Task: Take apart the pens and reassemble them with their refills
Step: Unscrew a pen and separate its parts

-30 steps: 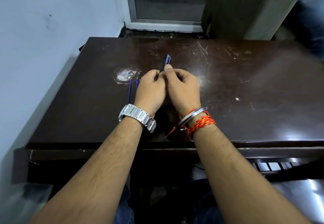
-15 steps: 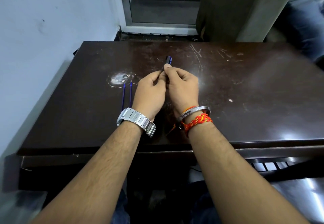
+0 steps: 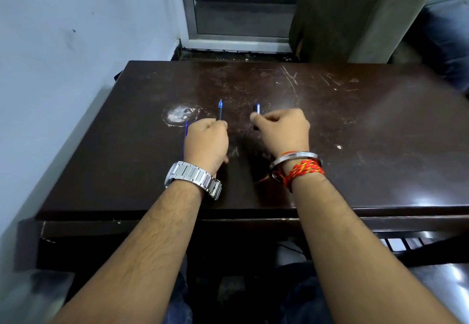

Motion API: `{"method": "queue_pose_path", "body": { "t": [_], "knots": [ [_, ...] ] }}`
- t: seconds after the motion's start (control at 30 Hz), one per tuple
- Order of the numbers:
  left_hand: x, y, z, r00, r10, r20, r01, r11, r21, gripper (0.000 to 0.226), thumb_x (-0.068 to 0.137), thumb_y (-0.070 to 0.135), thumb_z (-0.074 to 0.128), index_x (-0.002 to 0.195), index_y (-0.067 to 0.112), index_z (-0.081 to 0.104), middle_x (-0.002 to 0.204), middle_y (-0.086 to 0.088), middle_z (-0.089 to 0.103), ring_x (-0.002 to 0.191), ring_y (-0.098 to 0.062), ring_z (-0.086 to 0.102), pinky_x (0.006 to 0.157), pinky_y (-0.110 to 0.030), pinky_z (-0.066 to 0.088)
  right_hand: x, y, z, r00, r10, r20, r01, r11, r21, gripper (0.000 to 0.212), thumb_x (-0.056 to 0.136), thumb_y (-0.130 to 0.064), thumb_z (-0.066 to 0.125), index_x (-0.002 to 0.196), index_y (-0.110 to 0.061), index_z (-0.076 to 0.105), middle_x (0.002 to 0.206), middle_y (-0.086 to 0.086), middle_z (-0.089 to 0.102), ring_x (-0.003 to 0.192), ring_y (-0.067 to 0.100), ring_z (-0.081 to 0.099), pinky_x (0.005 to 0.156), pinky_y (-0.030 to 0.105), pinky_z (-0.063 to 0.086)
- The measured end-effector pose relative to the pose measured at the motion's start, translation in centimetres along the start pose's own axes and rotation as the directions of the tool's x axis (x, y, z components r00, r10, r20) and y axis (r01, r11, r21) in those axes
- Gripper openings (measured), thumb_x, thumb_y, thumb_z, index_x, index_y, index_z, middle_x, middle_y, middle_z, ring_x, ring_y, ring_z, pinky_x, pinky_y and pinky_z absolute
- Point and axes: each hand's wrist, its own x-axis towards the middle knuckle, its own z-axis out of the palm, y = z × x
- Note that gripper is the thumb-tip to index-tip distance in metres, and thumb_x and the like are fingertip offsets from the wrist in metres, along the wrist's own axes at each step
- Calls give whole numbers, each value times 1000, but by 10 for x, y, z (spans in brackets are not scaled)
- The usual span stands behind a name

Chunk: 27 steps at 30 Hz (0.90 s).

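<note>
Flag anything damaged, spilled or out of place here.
The desk top is damaged: a pale worn patch sits beside the left hand, and white scratches mark the far side. The pen's tip half in that hand and other half in the right hand are just mid-disassembly.

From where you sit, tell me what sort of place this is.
Probably a plain indoor room, perhaps a home or small office: a scratched dark desk beside a painted wall, a metal-framed glass panel behind it.
</note>
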Motion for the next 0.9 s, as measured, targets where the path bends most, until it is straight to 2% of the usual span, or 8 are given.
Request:
{"method": "queue_pose_path", "body": {
  "t": [0.1, 0.33, 0.4, 0.53, 0.6, 0.67, 0.77, 0.9],
  "knots": [
    [0, -4, 2, 1000, 14, 10, -14, 1000, 12, 17, 84, 13, 63, 68, 16, 67, 58, 1, 58, 42, -9, 59, 57, -34, 59, 0, 2, 1, 999, 7, 49, 2, 985, -172, 24, 83, -29, 74, 78, -6, 78, 76, 10, 73, 82, 24, 69, 70, 22, 45],
    [-3, -6, 3, 998, 56, 18, -56, 998, 34, 9, 82, 9, 74, 76, 16, 72, 66, -4, 69, 58, -16, 68, 60, -32, 61, 3, 8, 6, 1000, -13, 19, 18, 961, -275, 30, 85, -36, 72, 88, -6, 73, 85, 12, 70, 81, 27, 68, 70, 26, 50],
    [-5, -6, 3, 998, 51, 30, -52, 998, 26, 3, 81, 9, 75, 81, 12, 74, 65, -4, 69, 59, -17, 69, 61, -32, 61, 2, 7, 4, 999, -46, -10, 42, 960, -278, 30, 85, -36, 71, 86, -7, 73, 78, 9, 67, 75, 25, 66, 66, 23, 46],
    [-5, -6, 4, 998, 55, 36, -56, 998, 30, 5, 80, 11, 76, 84, 10, 75, 63, -2, 71, 60, -21, 71, 63, -33, 61, -1, 2, 3, 986, -157, -59, 146, 976, -164, 28, 87, -34, 67, 75, -10, 74, 65, 3, 66, 65, 19, 66, 66, 30, 56],
    [-5, -7, 3, 996, 87, 35, -89, 991, 95, 3, 78, 16, 78, 80, 16, 76, 67, -1, 74, 66, -22, 73, 67, -36, 61, -4, -1, 6, 980, -190, -59, 184, 979, -92, 32, 90, -38, 64, 72, -14, 74, 57, -9, 60, 57, 4, 58, 63, 25, 51],
    [-4, -7, 2, 991, 128, 37, -132, 979, 156, 4, 74, 20, 79, 75, 22, 76, 69, 2, 75, 69, -17, 73, 70, -34, 60, -6, -4, 10, 989, -148, 19, 148, 989, 17, 40, 89, -48, 62, 64, -18, 72, 51, -11, 59, 55, 2, 56, 59, 21, 43],
    [-4, -6, -1, 980, 188, 67, -199, 954, 225, 3, 75, 19, 76, 76, 22, 75, 72, 3, 75, 69, -13, 71, 68, -30, 57, -8, -3, 17, 988, -79, 129, 59, 986, 157, 32, 81, -49, 73, 70, -19, 76, 63, -8, 70, 66, 6, 66, 65, 22, 51],
    [-8, -4, -4, 948, 312, 58, -313, 890, 333, 6, 75, 21, 73, 77, 16, 77, 64, 5, 72, 61, -4, 67, 56, -20, 51, -9, 0, 20, 991, -57, 119, 28, 973, 231, 24, 72, -39, 84, 79, -17, 77, 71, -5, 74, 68, 6, 69, 67, 22, 54]
  ]
}}
